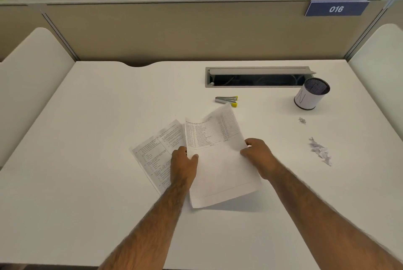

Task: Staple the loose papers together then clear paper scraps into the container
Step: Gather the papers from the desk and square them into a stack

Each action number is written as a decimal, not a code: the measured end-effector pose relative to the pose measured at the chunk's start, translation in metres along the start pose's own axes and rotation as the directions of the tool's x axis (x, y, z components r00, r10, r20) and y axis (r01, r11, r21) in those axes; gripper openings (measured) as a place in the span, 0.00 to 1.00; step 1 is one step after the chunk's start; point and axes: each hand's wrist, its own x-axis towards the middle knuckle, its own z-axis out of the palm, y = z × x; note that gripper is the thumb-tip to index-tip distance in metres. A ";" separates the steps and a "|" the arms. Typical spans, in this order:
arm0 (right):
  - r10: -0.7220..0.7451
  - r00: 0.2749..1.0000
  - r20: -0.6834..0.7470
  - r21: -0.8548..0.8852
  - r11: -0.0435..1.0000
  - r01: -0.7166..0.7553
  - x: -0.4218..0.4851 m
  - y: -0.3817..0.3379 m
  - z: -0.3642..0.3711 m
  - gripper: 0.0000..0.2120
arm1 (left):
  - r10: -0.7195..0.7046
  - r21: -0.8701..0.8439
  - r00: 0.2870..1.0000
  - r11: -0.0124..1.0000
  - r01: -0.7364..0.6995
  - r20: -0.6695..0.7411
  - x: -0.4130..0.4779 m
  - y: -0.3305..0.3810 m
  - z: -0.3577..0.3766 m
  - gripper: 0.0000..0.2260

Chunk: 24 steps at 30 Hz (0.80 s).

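Note:
A printed sheet (220, 165) is lifted off the white desk, its far end curling upward. My left hand (184, 163) pinches its left edge and my right hand (258, 156) pinches its right edge. A second printed sheet (156, 151) lies flat on the desk under my left hand, fanned out to the left. A small silver stapler with yellow ends (226, 100) lies just beyond the papers. Torn paper scraps (319, 151) lie in a heap to the right. A cylindrical mesh container (310, 96) with a white paper wrap stands at the back right.
An open cable tray (257, 78) is sunk into the desk behind the stapler. A small pile of loose staples (302, 120) lies in front of the container. Beige partition walls enclose the desk (87, 138) at the back and both sides.

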 end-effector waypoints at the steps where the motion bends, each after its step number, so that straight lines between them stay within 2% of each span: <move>1: -0.015 1.000 0.014 0.039 0.999 0.014 -0.004 -0.002 -0.004 0.10 | 0.032 -0.038 0.999 0.999 -0.033 -0.028 -0.001 -0.001 -0.004 0.13; 3: -0.038 0.998 0.059 0.140 0.990 0.029 -0.013 -0.005 -0.014 0.11 | 0.017 -0.226 0.999 0.974 -0.026 -0.042 -0.003 -0.002 -0.016 0.19; 5: -0.085 0.991 0.104 0.231 0.971 0.059 -0.020 -0.007 -0.025 0.12 | -0.021 -0.537 0.989 0.838 0.099 0.149 -0.004 0.002 -0.032 0.22; 6: -0.117 0.986 0.118 0.265 0.961 0.082 -0.023 -0.007 -0.029 0.12 | 0.027 -0.662 0.961 0.730 0.169 0.275 -0.007 0.007 -0.040 0.21; 7: -0.156 0.980 0.126 0.299 0.948 0.112 -0.027 -0.008 -0.033 0.12 | 0.089 -0.727 0.927 0.649 0.224 0.365 -0.010 0.013 -0.049 0.20; 8: -0.201 0.971 0.128 0.336 0.930 0.149 -0.030 -0.009 -0.036 0.11 | 0.141 -0.754 0.902 0.609 0.246 0.408 -0.013 0.022 -0.056 0.19; 10: -0.305 0.945 0.116 0.404 0.884 0.236 -0.037 -0.012 -0.040 0.11 | 0.205 -0.762 0.896 0.618 0.194 0.394 -0.022 0.041 -0.068 0.16; 12: -0.407 0.909 0.091 0.428 0.840 0.333 -0.044 -0.015 -0.040 0.12 | 0.257 -0.742 0.921 0.669 0.049 0.293 -0.032 0.058 -0.075 0.11; 15: -0.522 0.852 0.039 0.423 0.781 0.459 -0.053 -0.021 -0.038 0.15 | 0.338 -0.663 0.933 0.727 -0.178 0.121 -0.046 0.072 -0.085 0.08; 17: -0.546 0.838 -0.008 0.417 0.760 0.499 -0.057 -0.024 -0.037 0.16 | 0.370 -0.614 0.926 0.748 -0.252 0.070 -0.053 0.073 -0.087 0.07; 19: -0.547 0.837 -0.025 0.405 0.759 0.509 -0.060 -0.026 -0.034 0.16 | 0.379 -0.626 0.924 0.733 -0.268 0.048 -0.057 0.070 -0.085 0.07; 24: -0.478 0.878 -0.034 0.305 0.831 0.465 -0.063 -0.016 -0.020 0.21 | 0.260 -0.643 0.964 0.747 -0.171 0.047 -0.064 0.058 -0.065 0.14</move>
